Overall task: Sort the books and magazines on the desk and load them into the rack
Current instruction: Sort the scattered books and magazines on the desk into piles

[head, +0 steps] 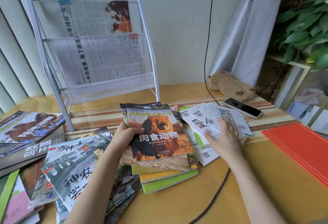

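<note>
My left hand [128,135] grips the left edge of a lion-cover book [159,135], thumb on its cover; it lies atop a stack of thin books [166,176] in mid-desk. My right hand [224,137] rests with spread fingers on white booklets [213,115] fanned out face-down to the right of the stack. A white mesh rack [99,89] stands at the back left with newspapers [106,59] in its two upper pockets. More books and magazines [71,163] lie scattered on the left side of the desk.
An orange-red folder [300,145] lies at the right edge. A phone [243,107] and a brown plush pouch [230,85] sit behind the booklets. A dark cable [213,200] runs across the desk between my arms. A plant [307,28] and a curtain stand at the back right.
</note>
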Demonstrator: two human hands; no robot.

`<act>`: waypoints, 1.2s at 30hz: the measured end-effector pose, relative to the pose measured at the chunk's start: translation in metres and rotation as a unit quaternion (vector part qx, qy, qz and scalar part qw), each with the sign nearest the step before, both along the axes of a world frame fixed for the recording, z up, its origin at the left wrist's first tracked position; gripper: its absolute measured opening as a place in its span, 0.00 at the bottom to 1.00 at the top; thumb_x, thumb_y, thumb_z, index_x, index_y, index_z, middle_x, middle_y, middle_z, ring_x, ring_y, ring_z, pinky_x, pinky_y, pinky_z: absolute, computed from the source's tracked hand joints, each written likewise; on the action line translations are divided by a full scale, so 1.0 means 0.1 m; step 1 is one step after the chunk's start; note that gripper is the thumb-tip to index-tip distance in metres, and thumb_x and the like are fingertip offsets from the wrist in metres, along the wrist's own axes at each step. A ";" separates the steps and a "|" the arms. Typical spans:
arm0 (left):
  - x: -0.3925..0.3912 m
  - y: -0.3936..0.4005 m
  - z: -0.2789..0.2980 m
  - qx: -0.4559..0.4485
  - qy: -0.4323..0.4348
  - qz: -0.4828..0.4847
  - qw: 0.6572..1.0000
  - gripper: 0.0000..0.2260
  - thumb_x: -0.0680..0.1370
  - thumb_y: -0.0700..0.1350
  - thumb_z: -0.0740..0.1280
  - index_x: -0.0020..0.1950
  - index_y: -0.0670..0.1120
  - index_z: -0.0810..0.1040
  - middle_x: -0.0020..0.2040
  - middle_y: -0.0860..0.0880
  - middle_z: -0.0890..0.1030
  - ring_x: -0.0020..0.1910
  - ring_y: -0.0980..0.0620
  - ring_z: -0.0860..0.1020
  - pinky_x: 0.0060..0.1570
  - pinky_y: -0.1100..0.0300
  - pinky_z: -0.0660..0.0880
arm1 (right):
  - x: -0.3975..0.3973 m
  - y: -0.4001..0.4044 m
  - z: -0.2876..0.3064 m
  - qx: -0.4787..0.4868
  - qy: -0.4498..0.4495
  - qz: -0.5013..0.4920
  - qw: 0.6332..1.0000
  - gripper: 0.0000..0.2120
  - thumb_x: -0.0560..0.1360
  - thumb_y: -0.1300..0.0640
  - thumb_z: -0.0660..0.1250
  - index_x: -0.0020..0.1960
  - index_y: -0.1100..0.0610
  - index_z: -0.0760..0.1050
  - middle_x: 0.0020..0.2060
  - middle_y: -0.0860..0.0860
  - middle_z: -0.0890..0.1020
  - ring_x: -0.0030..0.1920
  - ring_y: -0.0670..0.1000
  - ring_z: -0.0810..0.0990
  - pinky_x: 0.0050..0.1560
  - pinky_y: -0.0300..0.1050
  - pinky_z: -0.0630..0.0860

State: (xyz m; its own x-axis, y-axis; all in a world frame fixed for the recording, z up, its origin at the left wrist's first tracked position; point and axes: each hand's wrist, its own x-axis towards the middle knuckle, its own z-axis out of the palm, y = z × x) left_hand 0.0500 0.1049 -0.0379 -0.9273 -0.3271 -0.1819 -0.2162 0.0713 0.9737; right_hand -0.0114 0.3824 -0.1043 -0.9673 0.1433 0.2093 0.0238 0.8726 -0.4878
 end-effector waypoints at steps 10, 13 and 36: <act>-0.12 -0.07 -0.20 0.018 -0.007 0.022 1.000 0.10 0.73 0.36 0.71 0.49 0.41 0.71 0.40 0.45 0.79 0.32 0.51 0.78 0.21 0.66 0.71 | -0.17 0.00 0.05 0.130 -0.158 0.050 0.978 0.46 0.68 0.24 0.52 0.77 0.45 0.41 0.77 0.55 0.41 0.76 0.60 0.38 0.68 0.72 0.43; -0.14 -0.10 -0.22 0.027 -0.011 0.021 0.999 0.14 0.73 0.37 0.71 0.55 0.38 0.71 0.42 0.43 0.80 0.34 0.49 0.80 0.24 0.63 0.74 | -0.16 -0.05 0.11 0.157 -0.173 0.053 0.971 0.43 0.72 0.27 0.51 0.78 0.47 0.41 0.77 0.58 0.43 0.75 0.64 0.41 0.68 0.72 0.47; 0.27 -0.28 -0.14 0.096 0.085 0.075 0.989 0.13 0.73 0.36 0.71 0.54 0.44 0.71 0.48 0.43 0.82 0.37 0.50 0.83 0.32 0.60 0.78 | 0.00 -0.38 0.08 0.207 -0.180 0.041 0.961 0.28 0.80 0.55 0.49 0.76 0.46 0.43 0.75 0.63 0.47 0.73 0.69 0.46 0.66 0.73 0.52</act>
State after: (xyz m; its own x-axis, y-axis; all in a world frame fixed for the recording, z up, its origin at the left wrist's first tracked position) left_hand 0.0774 0.0767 -0.0517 -0.8933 -0.4382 -0.0998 -0.0426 -0.1383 0.9895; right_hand -0.0117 0.3445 -0.0967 -0.9922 0.0402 -0.1181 0.0488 0.9963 -0.0712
